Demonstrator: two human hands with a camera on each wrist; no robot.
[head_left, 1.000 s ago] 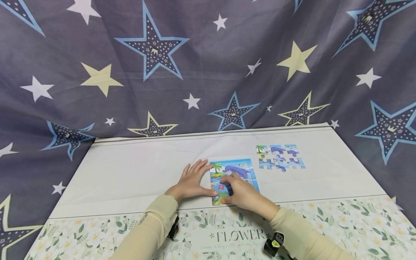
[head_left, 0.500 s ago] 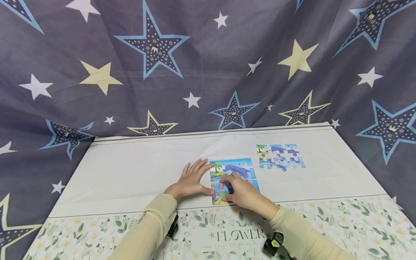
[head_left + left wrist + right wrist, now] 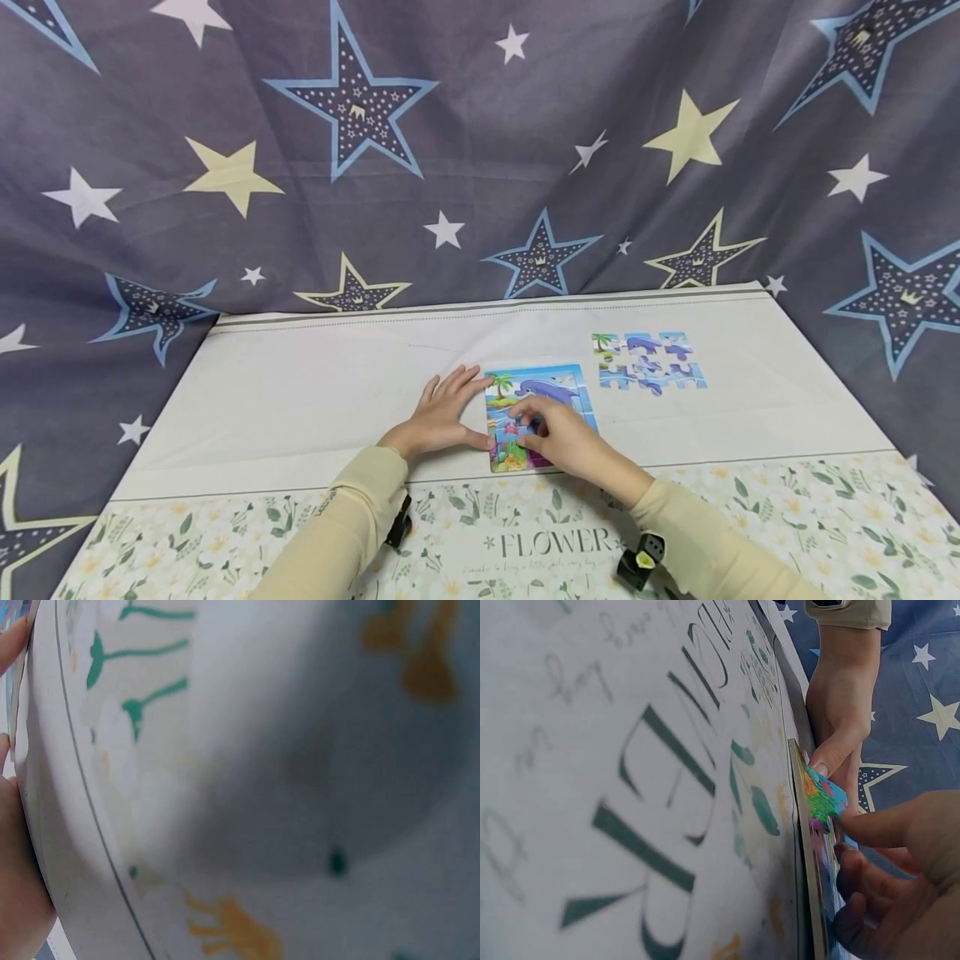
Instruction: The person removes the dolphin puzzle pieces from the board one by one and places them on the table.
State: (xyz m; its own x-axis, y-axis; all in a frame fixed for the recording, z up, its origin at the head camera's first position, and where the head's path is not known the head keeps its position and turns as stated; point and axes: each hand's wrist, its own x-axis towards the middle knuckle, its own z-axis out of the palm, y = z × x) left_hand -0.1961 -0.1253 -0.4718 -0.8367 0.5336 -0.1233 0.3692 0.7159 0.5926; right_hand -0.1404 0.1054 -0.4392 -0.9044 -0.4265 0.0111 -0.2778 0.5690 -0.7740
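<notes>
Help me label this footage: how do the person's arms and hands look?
The left sleeve and right sleeve are cream, the left bearing dark lettering. A black box sits near the left cuff; another, with a yellow-green spot, near the right. The left hand and right hand wear no gloves.

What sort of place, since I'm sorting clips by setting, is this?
Probably an indoor play corner, perhaps in a home: a star-patterned curtain hangs behind a flower-print cloth spread flat, with a dolphin puzzle lying on it.
</notes>
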